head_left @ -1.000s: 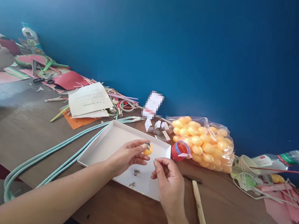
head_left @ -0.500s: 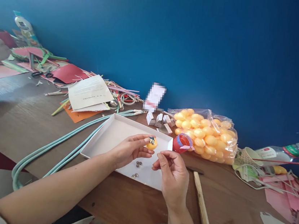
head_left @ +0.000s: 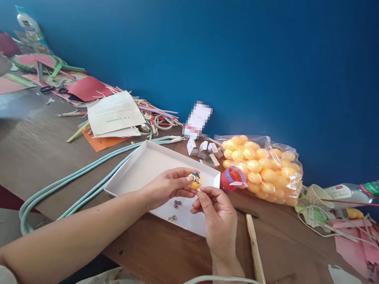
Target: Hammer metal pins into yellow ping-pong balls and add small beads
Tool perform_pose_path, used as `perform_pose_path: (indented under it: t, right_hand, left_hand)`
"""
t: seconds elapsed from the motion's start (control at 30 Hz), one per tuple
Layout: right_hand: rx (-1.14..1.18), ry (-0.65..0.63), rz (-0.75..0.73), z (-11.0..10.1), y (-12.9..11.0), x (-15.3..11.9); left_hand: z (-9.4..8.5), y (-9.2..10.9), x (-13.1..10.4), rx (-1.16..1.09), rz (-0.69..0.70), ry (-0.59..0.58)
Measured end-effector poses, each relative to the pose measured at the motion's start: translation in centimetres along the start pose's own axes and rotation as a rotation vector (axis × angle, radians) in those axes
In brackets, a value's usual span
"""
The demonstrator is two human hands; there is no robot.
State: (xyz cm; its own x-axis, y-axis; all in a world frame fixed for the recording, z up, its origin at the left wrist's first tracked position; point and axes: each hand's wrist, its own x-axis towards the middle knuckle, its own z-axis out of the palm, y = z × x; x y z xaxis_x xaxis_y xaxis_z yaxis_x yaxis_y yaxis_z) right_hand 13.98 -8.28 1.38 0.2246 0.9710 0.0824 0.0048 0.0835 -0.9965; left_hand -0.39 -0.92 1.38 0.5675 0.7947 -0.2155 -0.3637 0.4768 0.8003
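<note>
- In the head view, the white tray (head_left: 159, 161) lies on the brown surface (head_left: 155, 253), its low walls likely there to stop small round pieces from rolling off.
- Above the tray's right half, the left hand (head_left: 166, 187) grips a yellow ball (head_left: 193, 186) between thumb and fingers, the dark-and-silver patch facing up, presumably so that spot can be seen and reached.
- Just beside the ball, also over the tray, the right hand (head_left: 217, 210) has its fingers curled, thumb and forefinger tips close together; whether they pinch something tiny or touch the ball, I cannot tell.
- Small metal pieces (head_left: 177, 203) (bells or beads, too small to say) sit loose inside the tray, near both hands and probably kept there for easy picking.
- Behind the tray and to its right, a clear bag (head_left: 260, 169) keeps many similar balls together; the red cup (head_left: 229, 182) stands at the tray's right corner.
- Right of the tray, the wooden handle (head_left: 256, 261) points toward the person, which would suit a quick grab.
</note>
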Motion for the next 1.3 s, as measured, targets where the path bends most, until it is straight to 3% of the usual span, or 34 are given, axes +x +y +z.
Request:
perform_pose_path:
  t: [0.47,1.3]
  right_hand:
    - [0.027,0.06,-0.054,0.35,0.32,-0.01]
    - [0.009,0.079,0.018,0.37,0.29,0.02]
  left_hand:
    - [0.15,-0.13,-0.12,0.054,0.055,-0.024]
    - [0.38,-0.37,-0.15,0.119,0.152,-0.046]
